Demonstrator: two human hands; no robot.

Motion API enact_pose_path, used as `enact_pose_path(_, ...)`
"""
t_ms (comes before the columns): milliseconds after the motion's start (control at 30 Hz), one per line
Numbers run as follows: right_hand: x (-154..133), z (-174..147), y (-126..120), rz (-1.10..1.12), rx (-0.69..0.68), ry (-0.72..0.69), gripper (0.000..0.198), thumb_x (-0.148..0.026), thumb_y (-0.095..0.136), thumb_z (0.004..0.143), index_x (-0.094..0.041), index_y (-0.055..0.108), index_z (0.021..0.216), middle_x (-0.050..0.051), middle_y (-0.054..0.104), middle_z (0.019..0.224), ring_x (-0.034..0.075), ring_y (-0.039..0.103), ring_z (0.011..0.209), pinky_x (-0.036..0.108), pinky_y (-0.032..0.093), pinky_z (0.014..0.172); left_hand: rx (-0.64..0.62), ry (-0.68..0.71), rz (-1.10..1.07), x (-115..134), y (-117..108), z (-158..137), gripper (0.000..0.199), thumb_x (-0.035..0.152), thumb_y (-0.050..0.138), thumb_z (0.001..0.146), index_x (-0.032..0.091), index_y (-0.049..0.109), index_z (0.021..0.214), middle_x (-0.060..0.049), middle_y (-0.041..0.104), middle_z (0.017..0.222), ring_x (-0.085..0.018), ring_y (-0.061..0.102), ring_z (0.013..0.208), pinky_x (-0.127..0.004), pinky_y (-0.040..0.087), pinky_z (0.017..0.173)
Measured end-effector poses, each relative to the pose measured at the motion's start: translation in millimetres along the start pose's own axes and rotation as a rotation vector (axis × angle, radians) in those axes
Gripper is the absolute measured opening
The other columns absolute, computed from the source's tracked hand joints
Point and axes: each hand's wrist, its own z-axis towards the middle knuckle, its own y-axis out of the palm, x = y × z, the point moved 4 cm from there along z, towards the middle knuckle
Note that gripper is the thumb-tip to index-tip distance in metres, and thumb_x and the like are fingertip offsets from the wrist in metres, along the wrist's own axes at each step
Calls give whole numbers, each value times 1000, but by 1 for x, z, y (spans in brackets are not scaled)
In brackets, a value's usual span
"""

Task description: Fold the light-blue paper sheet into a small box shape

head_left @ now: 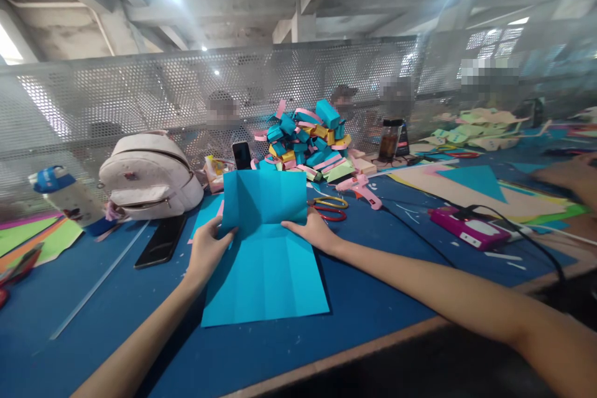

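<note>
A sheet of blue paper [268, 280] with several fold creases lies on the blue table, its far part bent upright along a crosswise crease. My left hand [209, 245] grips its left edge, thumb on the near face and fingers behind. On the opposite edge my right hand [314, 230] pinches the sheet the same way, fingers mostly hidden by the paper. Just past my right hand lie scissors [333, 214] with red and yellow handles. A pink glue gun [359, 188] rests beyond them, its cord trailing right.
Behind the sheet rises a pile of folded paper pieces [308, 143]. A white backpack [149, 177], a bottle [69, 199] and a dark phone [161, 241] stand or lie to the left. At right are a purple power strip [469, 228], stacked coloured paper [448, 189] and another person's arm [573, 180].
</note>
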Motion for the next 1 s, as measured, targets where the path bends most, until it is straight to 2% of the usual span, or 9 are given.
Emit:
enact_pose_path(133,0,1,1,7,-2,-16,29,-46,68,81,-20,70,94,11,72,101,32,66,100,43,54,85,3,13,25,4,-1,0,22,30,73,70,16,72,88,-3,74,79,-24,68,73,-26,48,60)
enact_pose_path(233,0,1,2,15,-8,-31,30,-45,68,81,-20,69,97,11,72,103,31,66,101,42,54,86,-6,19,-3,5,1,-1,20,31,74,68,17,71,82,-5,75,81,-26,70,81,-30,53,70)
enact_pose_path(333,0,2,3,28,-31,-40,32,-46,68,80,-18,69,97,10,73,99,31,67,96,41,54,84,-59,21,-69,7,6,-1,30,38,75,67,16,72,87,-9,75,94,-29,70,92,-36,54,84)
enact_pose_path(467,-2,2,4,39,-68,-43,33,-46,67,82,-17,68,97,10,73,96,30,68,92,41,55,82,-113,3,-98,11,11,-2,41,48,77,66,16,75,92,-12,75,101,-31,69,96,-40,54,86)
enact_pose_path(600,-6,1,4,47,-103,-48,32,-46,67,82,-18,69,97,10,73,97,30,68,93,41,54,83,-99,-26,-75,12,7,1,41,52,77,65,17,77,87,-11,76,94,-30,70,92,-36,55,80)
enact_pose_path(700,-10,-1,5,55,-147,-46,30,-47,66,83,-19,70,94,9,74,93,29,69,88,39,55,79,-58,-57,-51,7,2,4,42,52,78,61,16,76,82,-9,76,83,-28,70,79,-32,54,68)
enact_pose_path(833,-11,-3,8,50,-196,-33,30,-48,68,81,-19,71,80,6,73,79,27,69,76,36,55,70,-45,-84,-25,1,-1,6,36,49,80,58,15,73,69,-4,71,65,-21,64,60,-26,48,55)
enact_pose_path(1000,-10,-4,11,43,-221,-27,31,-48,68,80,-18,69,74,3,72,78,23,67,74,33,53,70,-39,-84,-28,2,-2,7,35,48,82,53,16,68,60,-1,67,58,-18,61,55,-25,47,53)
